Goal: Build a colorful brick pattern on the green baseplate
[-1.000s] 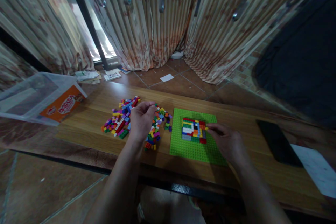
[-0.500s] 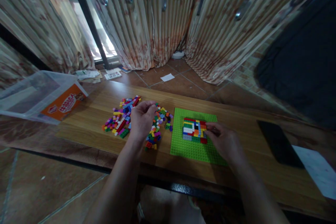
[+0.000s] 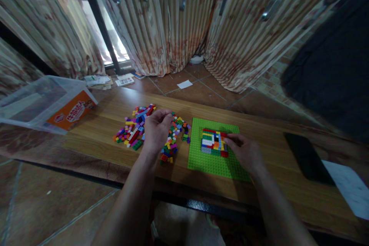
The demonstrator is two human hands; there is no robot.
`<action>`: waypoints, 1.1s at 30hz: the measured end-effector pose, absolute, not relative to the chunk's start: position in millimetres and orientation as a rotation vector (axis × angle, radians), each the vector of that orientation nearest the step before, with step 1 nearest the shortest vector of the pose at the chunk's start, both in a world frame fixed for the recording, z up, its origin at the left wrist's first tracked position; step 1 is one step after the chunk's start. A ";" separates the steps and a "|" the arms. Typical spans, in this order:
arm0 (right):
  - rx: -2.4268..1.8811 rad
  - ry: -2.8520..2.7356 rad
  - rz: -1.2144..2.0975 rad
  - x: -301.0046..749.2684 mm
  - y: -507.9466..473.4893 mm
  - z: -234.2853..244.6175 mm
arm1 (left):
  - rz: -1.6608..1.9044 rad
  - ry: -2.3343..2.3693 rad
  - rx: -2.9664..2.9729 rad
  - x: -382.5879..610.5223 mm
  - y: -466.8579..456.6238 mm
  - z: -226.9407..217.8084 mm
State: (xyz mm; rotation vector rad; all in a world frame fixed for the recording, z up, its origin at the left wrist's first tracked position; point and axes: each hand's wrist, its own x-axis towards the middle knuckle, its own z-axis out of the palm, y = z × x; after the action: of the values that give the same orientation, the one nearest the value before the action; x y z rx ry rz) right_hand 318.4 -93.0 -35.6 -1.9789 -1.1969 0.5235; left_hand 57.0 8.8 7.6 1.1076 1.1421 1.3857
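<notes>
My left hand (image 3: 156, 130) hovers over the pile of loose toy bricks (image 3: 134, 132), its thumb and fingers pinched together; whatever is between them, if anything, is hidden. On the green baseplate (image 3: 198, 163) sits a block of colourful bricks (image 3: 211, 144) in red, yellow, green, white, blue and grey rows. My right hand (image 3: 245, 152) is at the right edge of that block, with thumb and forefinger closed near its red and yellow bricks. Any piece in those fingertips is too small to make out.
A clear plastic box (image 3: 43, 102) with an orange label stands at the left end of the wooden table (image 3: 106, 150). On the right lie a black flat object (image 3: 308, 157) and a white sheet (image 3: 346, 184). Curtains (image 3: 173, 23) hang behind the table.
My right hand's fingertips have shifted slightly left over the edge of the brick block. My left hand stays pinched over the pile.
</notes>
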 end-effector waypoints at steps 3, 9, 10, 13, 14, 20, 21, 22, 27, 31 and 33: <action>-2.002 -1.153 0.568 320.2 -90.1 -36.9 | 1.384 1.147 1.114 56.9 8.8 8.1; -2.046 -1.138 0.582 322.5 -87.3 -35.0 | 1.359 1.164 1.123 58.3 6.3 12.8; -2.048 -1.134 0.587 322.0 -87.3 -34.4 | 1.360 1.169 1.124 58.6 5.9 13.1; -2.048 -1.141 0.601 320.7 -87.2 -33.7 | 1.350 1.182 1.125 58.9 5.5 12.0; -2.046 -1.148 0.596 320.9 -87.2 -33.9 | 1.345 1.182 1.128 58.8 5.6 11.3; -2.024 -1.096 0.657 327.7 -88.1 -33.7 | 1.360 1.161 1.125 56.9 5.8 9.7; -2.011 -1.062 0.656 327.0 -88.4 -32.2 | 1.367 1.163 1.113 56.6 5.7 10.1; -1.997 -1.030 0.625 324.7 -88.7 -30.1 | 1.372 1.165 1.102 56.2 5.8 10.5; -1.773 -1.088 0.371 280.9 -94.5 -14.3 | 1.382 1.162 1.081 53.8 7.0 11.3; -1.540 -1.560 0.440 228.1 -102.7 -10.3 | 1.383 1.167 1.100 52.6 8.0 10.4; -1.443 -1.752 0.484 208.0 -104.3 -14.3 | 1.384 1.167 1.100 52.6 8.3 9.8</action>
State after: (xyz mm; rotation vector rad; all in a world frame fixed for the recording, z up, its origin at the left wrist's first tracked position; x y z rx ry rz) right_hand 208.0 -104.3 -14.3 -1.4429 -1.7521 0.4840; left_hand 52.6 8.3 9.8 1.0995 1.1672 1.3839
